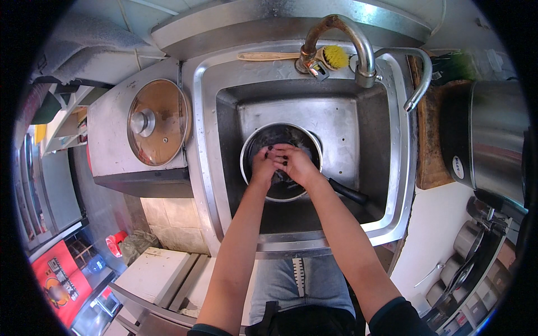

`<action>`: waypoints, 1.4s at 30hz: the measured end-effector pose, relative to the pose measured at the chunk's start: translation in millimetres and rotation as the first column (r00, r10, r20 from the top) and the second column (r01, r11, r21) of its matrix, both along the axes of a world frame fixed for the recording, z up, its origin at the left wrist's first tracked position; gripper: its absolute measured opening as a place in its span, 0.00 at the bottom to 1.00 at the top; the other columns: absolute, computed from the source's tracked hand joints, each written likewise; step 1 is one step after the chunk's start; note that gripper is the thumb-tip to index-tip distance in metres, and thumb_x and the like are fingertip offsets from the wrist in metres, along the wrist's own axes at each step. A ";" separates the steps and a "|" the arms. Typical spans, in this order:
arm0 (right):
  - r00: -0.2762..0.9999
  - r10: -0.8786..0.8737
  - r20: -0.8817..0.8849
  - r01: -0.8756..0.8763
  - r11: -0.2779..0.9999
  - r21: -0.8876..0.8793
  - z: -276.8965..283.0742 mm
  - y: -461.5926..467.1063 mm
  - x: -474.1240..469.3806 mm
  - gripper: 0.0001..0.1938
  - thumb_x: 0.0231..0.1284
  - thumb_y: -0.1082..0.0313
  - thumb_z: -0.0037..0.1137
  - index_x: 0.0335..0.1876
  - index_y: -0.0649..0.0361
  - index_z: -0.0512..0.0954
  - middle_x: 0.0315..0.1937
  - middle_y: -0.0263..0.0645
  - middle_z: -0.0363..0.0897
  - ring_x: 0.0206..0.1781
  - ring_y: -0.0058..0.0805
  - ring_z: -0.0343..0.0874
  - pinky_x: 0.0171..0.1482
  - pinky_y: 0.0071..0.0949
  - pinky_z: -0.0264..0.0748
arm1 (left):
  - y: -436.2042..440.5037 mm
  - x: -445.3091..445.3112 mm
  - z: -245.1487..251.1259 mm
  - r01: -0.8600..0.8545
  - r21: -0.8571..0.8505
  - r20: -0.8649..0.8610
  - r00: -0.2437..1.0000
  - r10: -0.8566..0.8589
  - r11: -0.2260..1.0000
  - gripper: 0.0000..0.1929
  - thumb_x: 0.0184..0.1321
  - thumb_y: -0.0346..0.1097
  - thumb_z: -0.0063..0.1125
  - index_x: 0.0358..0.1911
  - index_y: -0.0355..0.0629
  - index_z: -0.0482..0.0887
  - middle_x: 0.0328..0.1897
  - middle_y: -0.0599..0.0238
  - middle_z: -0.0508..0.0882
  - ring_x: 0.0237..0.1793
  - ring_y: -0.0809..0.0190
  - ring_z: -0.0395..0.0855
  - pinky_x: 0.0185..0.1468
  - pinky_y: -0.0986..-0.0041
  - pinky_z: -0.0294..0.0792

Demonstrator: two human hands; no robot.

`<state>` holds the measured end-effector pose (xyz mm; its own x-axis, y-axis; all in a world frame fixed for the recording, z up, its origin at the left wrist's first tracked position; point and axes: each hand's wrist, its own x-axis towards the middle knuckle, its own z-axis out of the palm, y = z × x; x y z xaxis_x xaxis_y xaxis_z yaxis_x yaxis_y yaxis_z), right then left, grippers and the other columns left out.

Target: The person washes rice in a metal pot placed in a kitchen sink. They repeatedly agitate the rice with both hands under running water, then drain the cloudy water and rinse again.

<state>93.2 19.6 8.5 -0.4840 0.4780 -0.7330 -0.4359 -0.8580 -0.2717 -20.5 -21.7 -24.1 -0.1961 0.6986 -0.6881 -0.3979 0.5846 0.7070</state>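
Note:
A round pan (312, 145) with a pale rim, dark inside and a black handle (349, 191), sits in the stainless steel sink basin (332, 117). My left hand (262, 167) and my right hand (297, 163) meet over the pan, their fingers overlapping. Small dark spots show around the fingertips; whether they are nails or loose bits is unclear. Pale glints inside the pan look like liquid, though my hands cover much of it. Any object between my palms is hidden.
A rusty faucet (365, 46) arches over the sink's back edge, and a slim curved spout (428, 69) stands right. Behind the basin lies a yellow-bristled brush (334, 57). A glass lid (159, 143) rests left. At right, a steel appliance (496, 134) stands by a wooden board (428, 168).

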 end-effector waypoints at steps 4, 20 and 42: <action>0.953 0.064 0.296 -0.166 0.928 0.334 -7.7 -9.0 -4.5 0.15 0.50 0.83 0.33 0.42 0.65 0.70 0.37 0.41 0.74 0.40 0.28 0.75 0.42 0.23 0.72 | 0.1 -1.3 -5.8 -0.101 0.080 -0.159 0.981 0.112 0.992 0.07 0.60 0.26 0.43 0.39 0.36 0.75 0.35 0.64 0.77 0.36 0.68 0.75 0.37 0.78 0.70; 0.999 -0.042 -0.025 0.044 0.997 0.066 3.5 -1.2 0.1 0.09 0.57 0.79 0.36 0.41 0.72 0.69 0.40 0.52 0.73 0.45 0.38 0.75 0.50 0.28 0.72 | 3.8 -3.5 11.1 0.165 0.068 -0.716 0.695 -0.067 0.984 0.12 0.53 0.23 0.39 0.37 0.34 0.77 0.34 0.51 0.80 0.36 0.58 0.77 0.43 0.72 0.67; 0.987 -0.035 0.156 0.009 0.986 0.167 5.0 -1.9 -3.8 0.09 0.56 0.82 0.40 0.41 0.75 0.70 0.38 0.50 0.74 0.40 0.37 0.78 0.47 0.26 0.77 | -1.0 -3.6 -9.0 0.163 0.028 -0.545 0.830 -0.122 0.986 0.13 0.52 0.21 0.38 0.37 0.34 0.78 0.33 0.60 0.80 0.35 0.65 0.76 0.40 0.77 0.67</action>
